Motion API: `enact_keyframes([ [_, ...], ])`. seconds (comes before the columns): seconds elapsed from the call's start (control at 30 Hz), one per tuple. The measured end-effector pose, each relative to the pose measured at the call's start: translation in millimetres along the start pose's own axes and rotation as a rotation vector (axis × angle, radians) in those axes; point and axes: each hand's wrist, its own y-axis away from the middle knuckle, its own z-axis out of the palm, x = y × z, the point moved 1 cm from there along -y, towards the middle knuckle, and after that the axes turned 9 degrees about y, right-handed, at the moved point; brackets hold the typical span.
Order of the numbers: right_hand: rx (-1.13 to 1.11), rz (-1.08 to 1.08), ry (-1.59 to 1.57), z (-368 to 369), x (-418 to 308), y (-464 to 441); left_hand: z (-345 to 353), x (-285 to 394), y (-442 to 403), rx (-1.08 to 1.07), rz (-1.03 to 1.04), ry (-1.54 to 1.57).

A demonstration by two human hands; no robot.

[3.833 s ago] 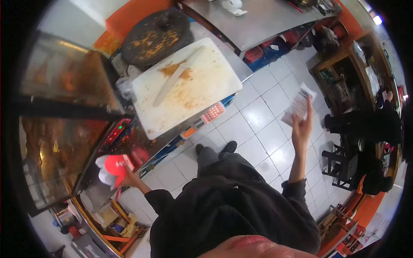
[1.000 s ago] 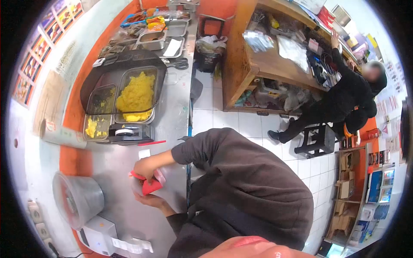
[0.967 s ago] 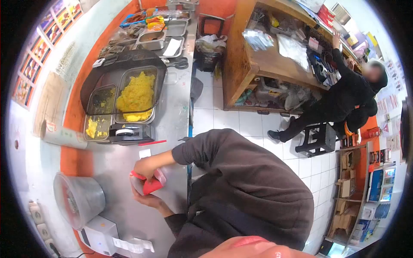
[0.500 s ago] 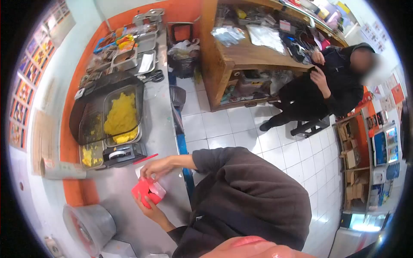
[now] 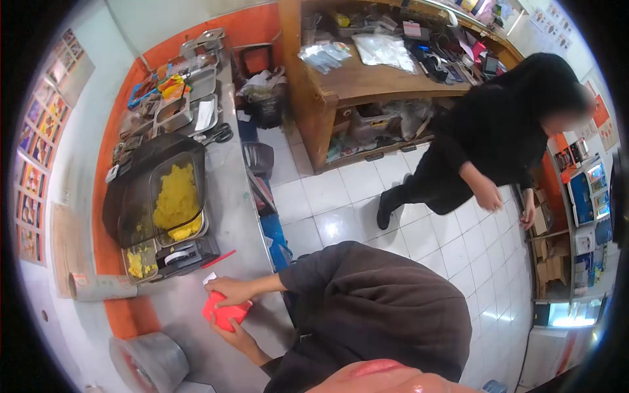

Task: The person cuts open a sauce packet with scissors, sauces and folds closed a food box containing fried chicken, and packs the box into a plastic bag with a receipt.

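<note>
A red box (image 5: 225, 310) with a closed-looking top is held over the steel counter (image 5: 233, 180). My right hand (image 5: 230, 289) presses on its upper side, fingers spread across it. From the lower side my left hand (image 5: 234, 335) grips the same box, thumb and fingers against its edge. A small white paper (image 5: 209, 278) lies beside my right hand. Just above, a red stick-like item (image 5: 219, 259) lies near the black tape dispenser (image 5: 187, 257).
Trays with yellow food (image 5: 176, 200) stand further along the counter, with scissors (image 5: 218, 134) beyond. A clear bucket (image 5: 150, 362) is at lower left. Another person (image 5: 493, 141) in black stands on the tiled floor, near a wooden cabinet (image 5: 367, 85).
The red box's flaps have come down, and my right hand has moved from inside its opening onto its outside. The other person has left the stool and come closer. The view has shifted.
</note>
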Motion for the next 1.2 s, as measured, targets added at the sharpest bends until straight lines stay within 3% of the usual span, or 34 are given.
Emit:
enact_keyframes([
  [0.2,-0.104,-0.076,0.005,-6,-7,-6,10,5,-6,0.076,-0.011,0.206],
  [0.27,-0.151,-0.052,-0.112,-15,-11,-4,15,21,-12,0.086,-0.206,0.453],
  [0.33,-0.024,-0.081,-0.146,-2,2,-1,10,7,-14,0.076,0.015,0.172],
  [0.37,-0.102,0.078,-0.258,9,16,1,10,8,-15,0.070,-0.037,0.175],
  [0.4,-0.025,0.025,-0.157,2,5,-4,6,5,-14,0.096,-0.005,0.047],
  [0.47,0.007,-0.012,-0.138,3,-6,-7,2,4,-10,0.123,-0.092,0.067],
  [0.87,-0.020,0.077,-0.122,11,-21,-13,-5,-5,-7,0.125,-0.069,0.134],
  [1.2,-0.006,0.049,-0.076,17,-20,-13,-1,2,-7,0.060,-0.089,-0.045],
])
